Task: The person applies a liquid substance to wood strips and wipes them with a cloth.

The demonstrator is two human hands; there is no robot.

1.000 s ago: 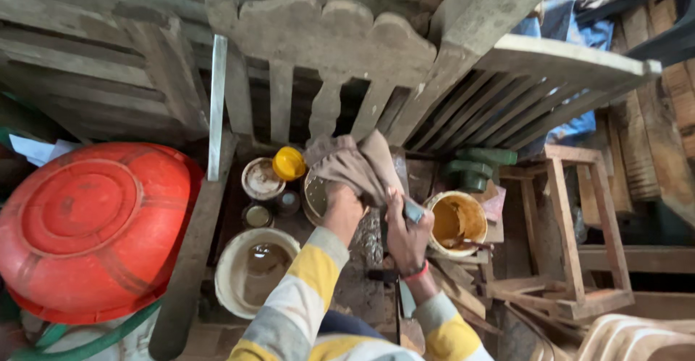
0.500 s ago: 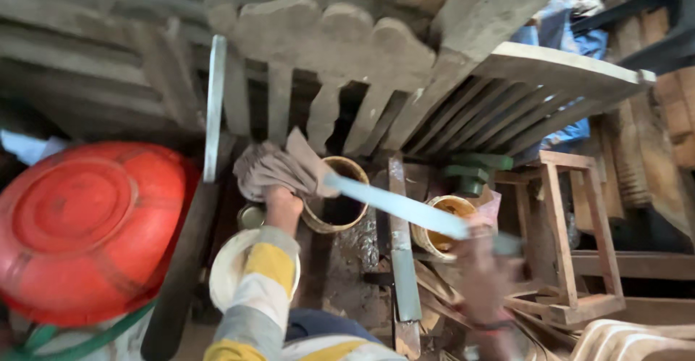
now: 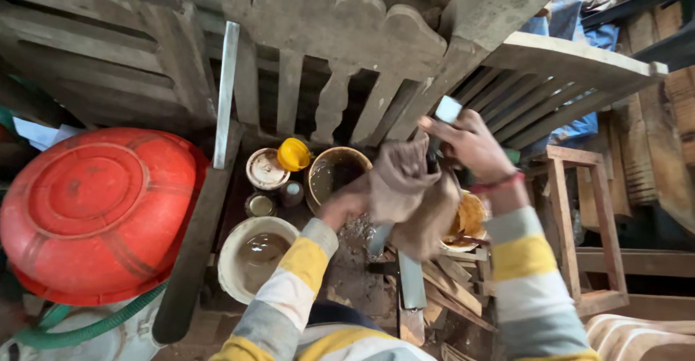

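One cloth [image 3: 413, 194], one blade [image 3: 441, 126], both hands' fingers pinching them, three tubs.

Grey-and-yellow striped sleeves [image 3: 297, 281], red wristband [image 3: 496, 183]

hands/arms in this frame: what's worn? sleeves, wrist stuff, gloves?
Both hands are bare, no gloves. The left hand and right hand come out of long knit sleeves with broad grey, yellow and white bands; the left sleeve and right sleeve match. A thin red band circles the right wrist. No watch or rings can be made out.
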